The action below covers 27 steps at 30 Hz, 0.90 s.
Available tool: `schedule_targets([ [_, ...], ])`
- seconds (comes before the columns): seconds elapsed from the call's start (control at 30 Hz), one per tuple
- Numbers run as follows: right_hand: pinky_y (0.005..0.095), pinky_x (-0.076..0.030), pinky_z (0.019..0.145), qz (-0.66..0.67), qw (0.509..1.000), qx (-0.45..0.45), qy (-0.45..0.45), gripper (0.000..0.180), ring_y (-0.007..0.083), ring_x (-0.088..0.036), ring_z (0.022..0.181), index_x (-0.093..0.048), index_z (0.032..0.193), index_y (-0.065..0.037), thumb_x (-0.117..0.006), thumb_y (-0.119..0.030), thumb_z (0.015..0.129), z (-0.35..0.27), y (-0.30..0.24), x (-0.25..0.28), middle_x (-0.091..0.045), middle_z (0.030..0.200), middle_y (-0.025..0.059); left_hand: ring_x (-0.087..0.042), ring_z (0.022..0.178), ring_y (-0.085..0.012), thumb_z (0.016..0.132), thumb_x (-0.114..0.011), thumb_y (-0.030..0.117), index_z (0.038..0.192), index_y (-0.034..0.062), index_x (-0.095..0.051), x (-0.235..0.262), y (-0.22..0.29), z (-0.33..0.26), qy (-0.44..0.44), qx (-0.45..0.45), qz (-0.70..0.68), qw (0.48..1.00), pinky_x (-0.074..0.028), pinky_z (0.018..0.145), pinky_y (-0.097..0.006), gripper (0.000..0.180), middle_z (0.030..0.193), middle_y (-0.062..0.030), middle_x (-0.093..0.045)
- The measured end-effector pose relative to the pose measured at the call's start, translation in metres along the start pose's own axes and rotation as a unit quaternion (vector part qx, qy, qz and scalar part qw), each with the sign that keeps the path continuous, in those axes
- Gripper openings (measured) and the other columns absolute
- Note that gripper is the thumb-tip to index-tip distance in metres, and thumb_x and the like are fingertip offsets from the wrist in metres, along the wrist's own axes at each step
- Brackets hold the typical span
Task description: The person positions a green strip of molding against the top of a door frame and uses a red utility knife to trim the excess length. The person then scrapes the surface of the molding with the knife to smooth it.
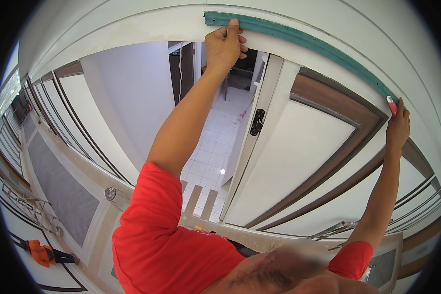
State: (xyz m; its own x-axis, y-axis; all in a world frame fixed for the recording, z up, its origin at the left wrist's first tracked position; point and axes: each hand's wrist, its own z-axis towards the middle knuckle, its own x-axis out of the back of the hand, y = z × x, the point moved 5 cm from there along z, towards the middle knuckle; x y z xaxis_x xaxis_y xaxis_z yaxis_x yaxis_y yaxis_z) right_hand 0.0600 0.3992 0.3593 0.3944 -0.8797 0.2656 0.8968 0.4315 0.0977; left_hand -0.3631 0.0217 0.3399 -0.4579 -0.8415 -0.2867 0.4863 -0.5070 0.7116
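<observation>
A long, narrow teal strip (299, 38) with small holes near its left end lies along the white panel above a doorway. My left hand (224, 48) grips its left part, thumb pressed on the face and fingers curled below the lower edge. At the far right end is my right hand (398, 128), its fingers closed and the index finger pointing up beside the strip. A small red and white object (392, 106) shows between these fingers and the strip's end; its kind cannot be made out. Both arms are stretched up and apart.
A white sliding door (274, 147) with brown trim and a dark lock plate (257, 122) stands beside the opening. White floor tiles (206, 152) show inside. A stepladder (36, 208) and a person in orange (41, 252) are at the left; metal bars (334, 229) lie below the door.
</observation>
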Motion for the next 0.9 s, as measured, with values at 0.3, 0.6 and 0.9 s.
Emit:
schedule_targets([
  [0.3, 0.049, -0.057, 0.072, 0.031, 0.999, -0.037, 0.024, 0.068, 0.0378, -0.071, 0.091, -0.046, 0.153, -0.032, -0.059, -0.004, 0.092, 0.001, 0.011, 0.005, -0.069, 0.111, 0.013, -0.066, 0.06, -0.0143, 0.095, -0.073, 0.047, 0.084, -0.0051, -0.071, -0.017, -0.002, -0.002, 0.073, -0.041, 0.072, 0.994, -0.053, 0.054, -0.028, 0.053, 0.069, -0.0097, -0.068],
  [0.6, 0.0494, -0.055, 0.082, 0.238, 0.94, -0.241, 0.027, 0.053, 0.0398, -0.071, 0.095, -0.053, 0.142, -0.016, -0.07, -0.018, 0.092, -0.018, -0.022, -0.013, -0.072, 0.104, 0.018, -0.055, 0.119, -0.0338, 0.077, -0.09, 0.038, 0.097, 0.0078, -0.076, 0.0, 0.017, -0.004, 0.254, -0.394, 0.296, 0.832, -0.044, 0.1, -0.047, 0.039, 0.122, -0.0145, -0.061],
  [0.9, 0.0447, -0.054, 0.087, 0.299, 0.923, -0.203, 0.13, 0.051, 0.0373, -0.068, 0.101, -0.061, 0.142, -0.011, -0.069, -0.032, 0.097, -0.02, -0.016, -0.008, -0.068, 0.111, 0.0179, -0.042, 0.14, -0.041, 0.081, -0.087, 0.041, 0.111, 0.0179, -0.079, -0.013, 0.015, -0.015, 0.186, -0.455, 0.311, 0.813, -0.025, 0.117, -0.063, 0.039, 0.149, -0.0203, -0.048],
])
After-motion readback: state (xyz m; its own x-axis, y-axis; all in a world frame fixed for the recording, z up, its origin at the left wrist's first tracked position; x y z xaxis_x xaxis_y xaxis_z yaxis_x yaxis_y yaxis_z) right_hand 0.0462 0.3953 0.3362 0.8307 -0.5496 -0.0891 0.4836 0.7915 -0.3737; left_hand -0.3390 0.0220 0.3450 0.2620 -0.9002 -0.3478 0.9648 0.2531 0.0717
